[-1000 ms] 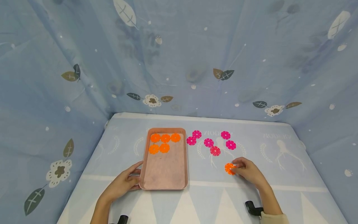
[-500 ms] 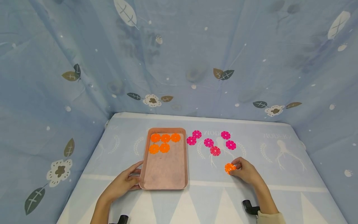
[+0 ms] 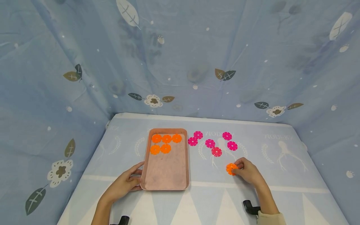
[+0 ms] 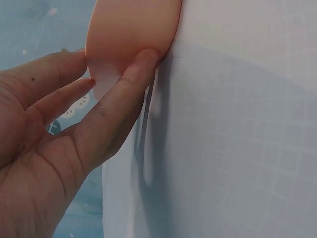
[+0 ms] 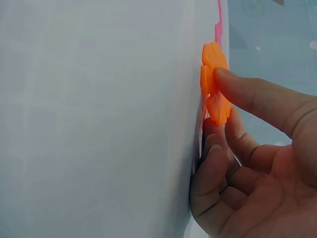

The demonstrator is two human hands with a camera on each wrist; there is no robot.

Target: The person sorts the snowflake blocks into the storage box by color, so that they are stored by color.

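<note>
My left hand (image 3: pixel 123 183) holds the left side of a copper-coloured tray (image 3: pixel 166 178), near its lower left corner. In the left wrist view, my thumb presses the tray wall (image 4: pixel 133 29) and other fingers touch its rim. Several orange notched discs (image 3: pixel 166 139) lie flat inside the tray's far end, in two rows. Right of the tray, my right hand (image 3: pixel 248 172) pinches another orange notched disc (image 3: pixel 231 169) at the table surface. In the right wrist view, my thumb rests on the face of this orange disc (image 5: pixel 218 106); the fingers behind are partly hidden.
Several pink notched discs (image 3: pixel 210 143) lie loose on the patterned tablecloth (image 3: pixel 205 200), right of the tray and beyond my right hand. A patterned blue curtain (image 3: pixel 180 62) hangs behind the table and along both sides. Black wrist mounts (image 3: pixel 251 207) show at the forearms.
My right hand has shifted slightly left over the orange disc, its thumb moving further onto the face. The left hand, tray and the other discs have stayed put.
</note>
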